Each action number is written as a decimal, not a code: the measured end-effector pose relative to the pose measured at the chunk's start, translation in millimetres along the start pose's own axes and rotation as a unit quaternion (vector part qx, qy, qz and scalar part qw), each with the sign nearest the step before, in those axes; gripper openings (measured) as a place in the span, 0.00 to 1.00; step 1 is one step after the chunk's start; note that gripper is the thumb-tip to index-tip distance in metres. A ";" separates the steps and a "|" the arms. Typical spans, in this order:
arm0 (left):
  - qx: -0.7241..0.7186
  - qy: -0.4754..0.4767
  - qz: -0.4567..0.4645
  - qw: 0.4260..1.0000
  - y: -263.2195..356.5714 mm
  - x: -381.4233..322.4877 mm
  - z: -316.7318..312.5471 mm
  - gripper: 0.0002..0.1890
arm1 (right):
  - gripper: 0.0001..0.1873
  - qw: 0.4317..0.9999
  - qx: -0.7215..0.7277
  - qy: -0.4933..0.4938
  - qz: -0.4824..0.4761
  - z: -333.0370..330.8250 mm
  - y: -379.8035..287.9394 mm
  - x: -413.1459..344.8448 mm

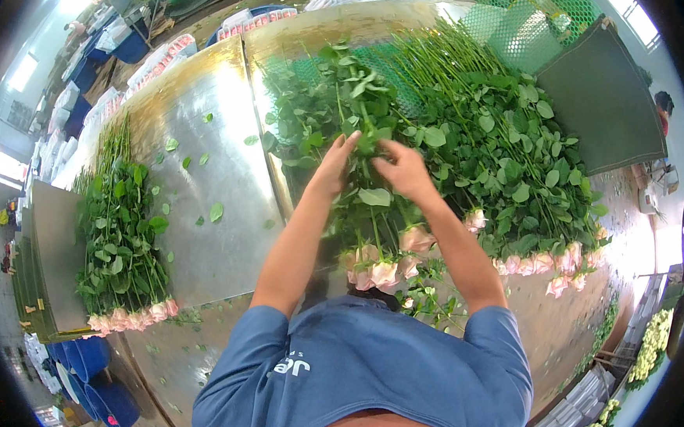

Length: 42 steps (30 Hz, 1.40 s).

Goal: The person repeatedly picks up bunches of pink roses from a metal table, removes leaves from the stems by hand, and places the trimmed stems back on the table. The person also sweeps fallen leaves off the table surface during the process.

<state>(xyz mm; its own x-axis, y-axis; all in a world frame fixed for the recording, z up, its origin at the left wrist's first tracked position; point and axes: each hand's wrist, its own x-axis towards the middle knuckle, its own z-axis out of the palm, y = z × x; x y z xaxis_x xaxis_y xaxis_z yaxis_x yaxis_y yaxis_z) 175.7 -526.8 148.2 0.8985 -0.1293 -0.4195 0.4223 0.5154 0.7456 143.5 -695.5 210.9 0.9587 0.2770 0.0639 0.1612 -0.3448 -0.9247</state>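
Before me lies a bunch of pale pink roses (382,269), blooms towards my body and leafy stems pointing away. My left hand (336,163) is closed around the leafy stems at the middle of this bunch. Just right of it, my right hand (402,167) is at the leaves, thumb and fingers bent and apart; whether it grips a leaf is unclear. A large pile of pink roses with leafy stems (499,147) lies to the right, against a dark green board. Another rose pile (120,235) lies at the left end of the metal table.
Loose leaves (216,212) are scattered on the metal table (216,253). Green plastic netting (529,31) stands behind the right pile, beside the upright green board (607,100). Blue tubs (88,374) are at the lower left. A person (664,110) is at the far right.
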 end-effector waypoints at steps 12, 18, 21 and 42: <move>0.015 -0.012 0.053 0.998 61.7 -39.0 -5.0 0.17 | 0.33 0.868 -0.487 0.052 0.080 -32.4 81.4 62.8; -0.064 0.002 0.044 0.997 108.2 -77.3 2.7 0.12 | 0.21 0.912 -0.375 0.161 0.054 -46.5 145.4 81.1; 0.037 -0.003 0.038 0.999 134.0 -84.4 -6.7 0.14 | 0.23 0.933 -0.295 0.184 0.095 -64.7 152.6 84.6; 0.108 -0.056 0.127 0.984 97.2 -71.0 -16.4 0.24 | 0.44 0.974 -0.169 0.011 0.153 -55.7 128.0 97.8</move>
<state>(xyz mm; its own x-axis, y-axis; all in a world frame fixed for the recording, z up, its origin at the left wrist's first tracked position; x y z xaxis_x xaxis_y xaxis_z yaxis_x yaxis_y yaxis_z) 151.0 -453.6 242.0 0.9807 -0.1186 -0.1556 0.1881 0.3523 0.9168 270.9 -762.5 119.7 0.9784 0.0967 -0.1829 -0.0682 -0.6840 -0.7263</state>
